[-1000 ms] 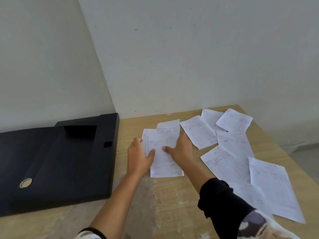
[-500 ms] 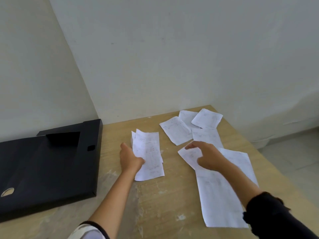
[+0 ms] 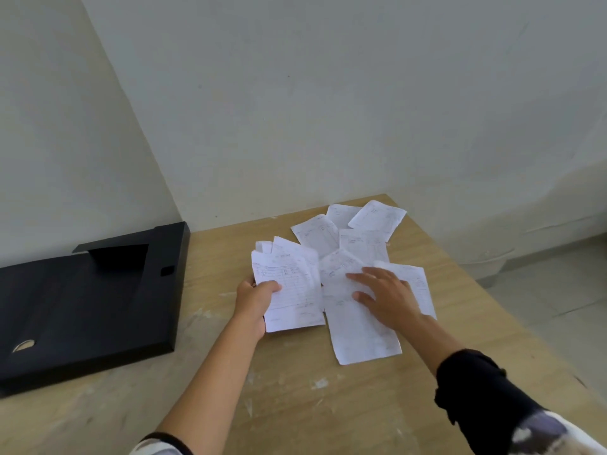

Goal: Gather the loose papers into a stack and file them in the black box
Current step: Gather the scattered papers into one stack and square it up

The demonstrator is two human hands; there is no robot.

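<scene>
Wooden table [image 3: 295, 405] in pale-walled corner

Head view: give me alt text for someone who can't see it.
A person's left hand grips a small stack of papers on a wooden table while the right hand lies flat, fingers spread, on a loose sheet beside it. More loose papers lie behind toward the wall; the black box sits at left.
</scene>
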